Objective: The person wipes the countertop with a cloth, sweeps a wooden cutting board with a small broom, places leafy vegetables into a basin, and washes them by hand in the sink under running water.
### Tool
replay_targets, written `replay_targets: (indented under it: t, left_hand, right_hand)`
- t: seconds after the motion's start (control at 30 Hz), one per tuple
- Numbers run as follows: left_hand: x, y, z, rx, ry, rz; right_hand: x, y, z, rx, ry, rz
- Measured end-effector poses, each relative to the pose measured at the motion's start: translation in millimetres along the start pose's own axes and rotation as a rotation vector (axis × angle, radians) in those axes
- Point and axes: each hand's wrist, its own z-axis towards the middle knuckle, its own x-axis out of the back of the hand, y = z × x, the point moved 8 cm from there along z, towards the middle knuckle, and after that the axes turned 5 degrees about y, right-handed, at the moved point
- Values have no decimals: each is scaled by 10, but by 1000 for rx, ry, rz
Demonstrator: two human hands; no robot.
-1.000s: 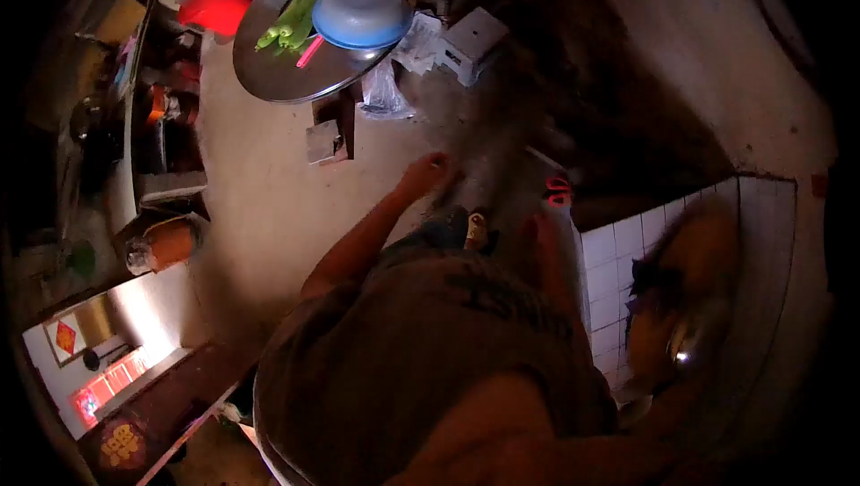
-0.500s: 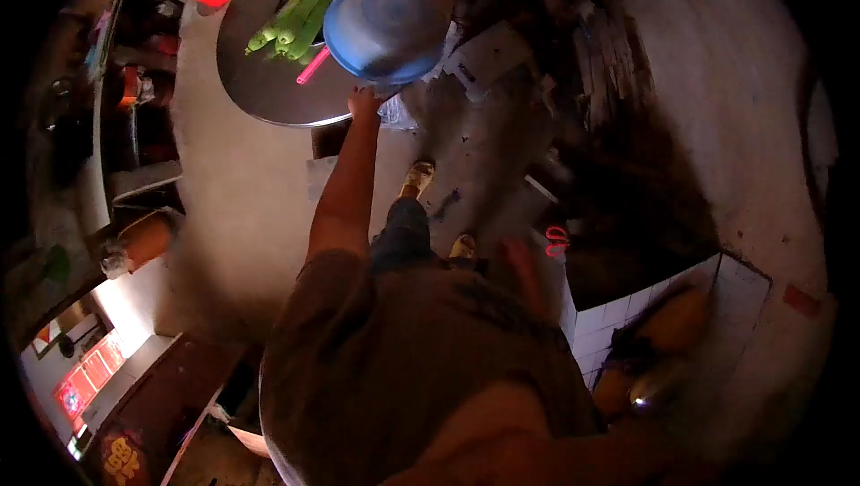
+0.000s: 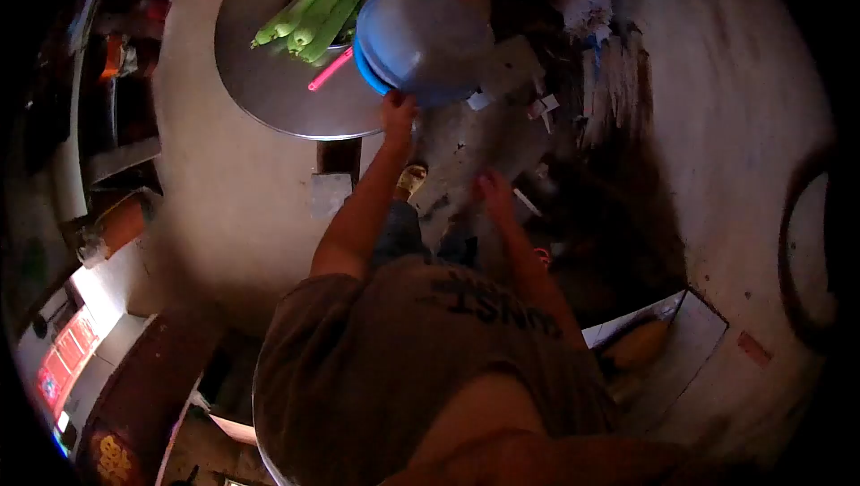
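Blue basin handling seems the step in hand, calling for a sure rim hold; green vegetables and a pink stick lie left of it on the metal tray; left hand touches its near rim, fingers curled, grip unclear; right hand is apart, blurred, finger opening and any hold unclear

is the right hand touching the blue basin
Apart. The head view shows the right hand away from the blue basin, with floor visible between them.

Dim, shadowed room, edges apparently warped
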Motion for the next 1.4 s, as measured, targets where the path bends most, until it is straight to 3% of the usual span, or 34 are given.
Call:
replay_targets:
  t: [0.07,0.17,0.23,0.27,0.33,0.37,0.43,0.57,0.67,0.77,0.87,0.9,0.97,1.03,1.17,1.23,1.3,1.37,1.4]
  left_hand:
    - [-155,122,-65,-107,-1,30]
    - [-514,270,-113,-202,-64,51]
    - [-839,713,-409,-264,-136,-19]
    - [-889,645,-369,-267,-125,-28]
    - [-1093,460,-312,-350,-251,172]
    - [-1123,479,-357,-345,-240,170]
    - [-1220,641,-509,-409,-233,294]
    - [-1397,565,-639,-368,-241,380]
    - [-1656,518,-741,-537,-315,534]
    - [-1976,433,-1040,-627,-475,517]
    - [-2233,434,-1458,-723,-698,530]
    - [-2295,408,-1631,-744,-801,605]
    - [-2254,392,-1912,-772,-936,675]
    - [-2036,460,-2175,-870,-1026,611]
    - [-1477,614,-2244,-1000,-825,818]
    - [-1178,492,-2032,-767,-756,815]
    - [-1016,360,-1958,-305,-684,638]
    - [-1023,113,-1956,-201,-792,566]
    - [-1084,31,-2081,102,-765,415]
  right_hand:
    - [-2,-415,209,133,169,-36]
    - [15,-209,869,140,133,-49]
    - [99,-774,870,549,426,-378]
    - [91,-899,933,557,415,-384]
    - [41,-1273,928,771,463,-619]
    - [42,-1375,940,770,451,-624]
    - [116,-1390,1079,548,419,-527]
    - [305,-1222,1225,542,430,-458]
    - [422,-1177,1196,561,489,-557]
    - [471,-858,1167,354,410,-1095]
    - [751,-532,840,572,623,-999]
    - [849,-538,631,754,762,-981]
    - [1029,-503,322,920,928,-969]
    - [1312,-255,335,385,520,491]
    - [1495,-142,-243,202,664,821]
    - [1556,85,-464,115,618,995]
    - [1613,214,-749,111,590,1172]
    - [1600,260,-1178,136,580,1356]
    - [1667,32,-1543,214,731,746]
